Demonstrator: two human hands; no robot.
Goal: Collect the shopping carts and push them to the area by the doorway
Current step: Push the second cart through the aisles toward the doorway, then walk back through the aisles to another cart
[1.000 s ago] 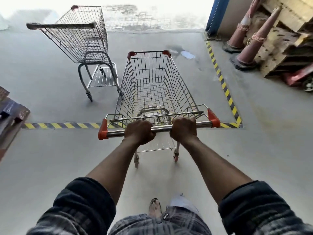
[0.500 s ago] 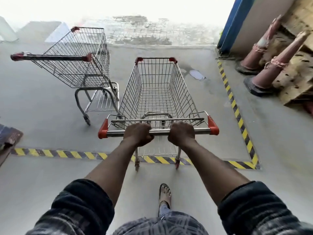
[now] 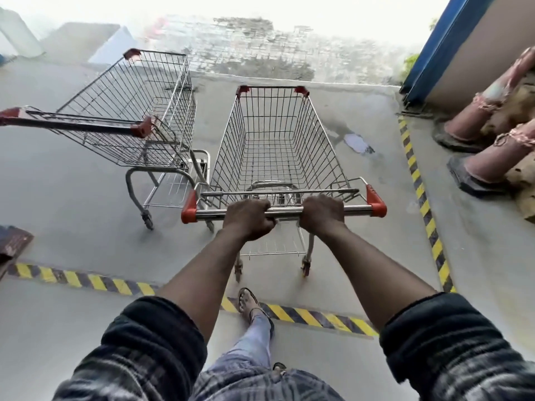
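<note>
Both hands are clamped on the handle bar [image 3: 285,212] of the pushed cart [image 3: 278,146]. The left hand [image 3: 249,218] wraps its fingers over the chrome tube left of centre. The right hand [image 3: 322,217] grips just right of centre, with a short bare length of tube between the two. A red end cap [image 3: 376,201] lies outboard of each hand. The cart stands on the grey concrete floor [image 3: 72,212], its wire basket extending straight ahead of the grip and its rear wheels just beyond the near hazard tape [image 3: 86,280]. Ahead and to the left of the left hand stands the second cart [image 3: 139,111], set at an angle with its own handle [image 3: 72,124] reaching out to the far left. Its lower rack lies just beside the pushed cart's left end cap; whether they touch cannot be told. Ahead of the cart's nose the floor runs to a raised concrete edge [image 3: 333,83], with bright open ground beyond. A pale wet patch [image 3: 357,141] lies ahead and to the right of the right hand. Further right, a second tape line [image 3: 419,192] runs forward along the floor. Beyond it two traffic cones [image 3: 489,157] lean against brown clutter, near a blue door frame [image 3: 443,44]. Well to the left of the grip, the corner of a pallet [image 3: 11,244] lies on the floor. Behind the grip, a sandalled foot [image 3: 249,302] is planted on the near tape.
</note>
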